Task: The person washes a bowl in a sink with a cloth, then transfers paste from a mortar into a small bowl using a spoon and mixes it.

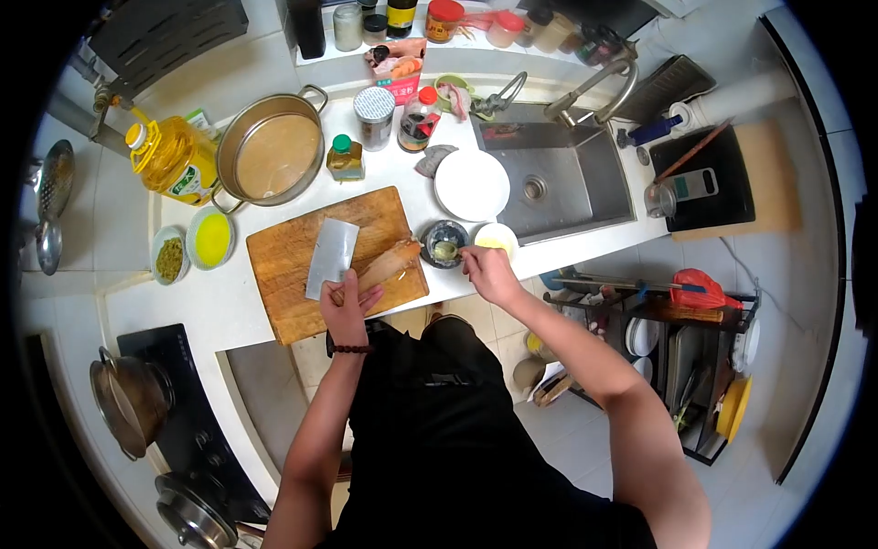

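Note:
My left hand [346, 311] is above the near edge of the wooden cutting board [279, 247], fingers stretched apart. It is beside a cleaver [334, 252] lying on the board and the near end of a long, pale brown piece of food [389, 263]. Whether its fingertips touch either one is unclear. My right hand [491, 274] is closed on the handle of a small spoon [448, 249], whose bowl is in a small dark bowl [432, 240] right of the board. A small white bowl with yellow contents [497, 236] is just beyond that hand.
A large pot [272, 151], an oil jug [174, 160] and two small bowls, one with yellow liquid [212, 240], stand at the left. A white plate [471, 185] is beside the sink [572, 174]. A green-capped jar [346, 160] and a red-capped bottle [419, 123] stand behind the board.

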`<action>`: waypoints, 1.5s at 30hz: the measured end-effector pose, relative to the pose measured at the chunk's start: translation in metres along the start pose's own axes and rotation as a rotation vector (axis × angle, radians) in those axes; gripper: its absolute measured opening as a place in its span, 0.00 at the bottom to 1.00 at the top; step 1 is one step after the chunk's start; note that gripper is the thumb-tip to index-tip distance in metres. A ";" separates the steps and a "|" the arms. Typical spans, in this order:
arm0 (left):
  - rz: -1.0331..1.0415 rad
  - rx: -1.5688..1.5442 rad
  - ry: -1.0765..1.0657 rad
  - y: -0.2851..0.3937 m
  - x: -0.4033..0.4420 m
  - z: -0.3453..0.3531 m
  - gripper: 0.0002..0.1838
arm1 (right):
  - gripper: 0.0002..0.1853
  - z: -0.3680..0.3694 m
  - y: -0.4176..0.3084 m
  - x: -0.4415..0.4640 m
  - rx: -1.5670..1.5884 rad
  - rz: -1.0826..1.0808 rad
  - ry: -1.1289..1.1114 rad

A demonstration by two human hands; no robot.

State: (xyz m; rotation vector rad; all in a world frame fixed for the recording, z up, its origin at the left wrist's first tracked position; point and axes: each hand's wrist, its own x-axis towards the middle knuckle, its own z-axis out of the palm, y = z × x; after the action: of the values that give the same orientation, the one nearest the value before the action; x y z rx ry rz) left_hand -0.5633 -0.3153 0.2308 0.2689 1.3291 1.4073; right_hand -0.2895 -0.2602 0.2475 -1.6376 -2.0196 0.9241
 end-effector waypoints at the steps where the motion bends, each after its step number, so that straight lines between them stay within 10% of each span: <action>1: -0.005 0.002 -0.006 -0.001 0.001 -0.002 0.17 | 0.12 0.001 -0.001 0.000 0.118 0.172 0.004; 15: 0.021 0.018 -0.017 -0.003 0.011 -0.002 0.18 | 0.15 -0.005 0.058 -0.017 1.053 0.594 0.073; 45: 0.238 0.295 0.071 -0.032 -0.015 0.071 0.17 | 0.15 -0.018 0.082 -0.022 1.199 0.521 -0.030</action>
State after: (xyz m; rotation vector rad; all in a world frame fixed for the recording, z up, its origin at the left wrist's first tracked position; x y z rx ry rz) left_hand -0.4866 -0.2974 0.2367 0.5950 1.6055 1.4230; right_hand -0.2136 -0.2684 0.2061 -1.3401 -0.6330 1.8232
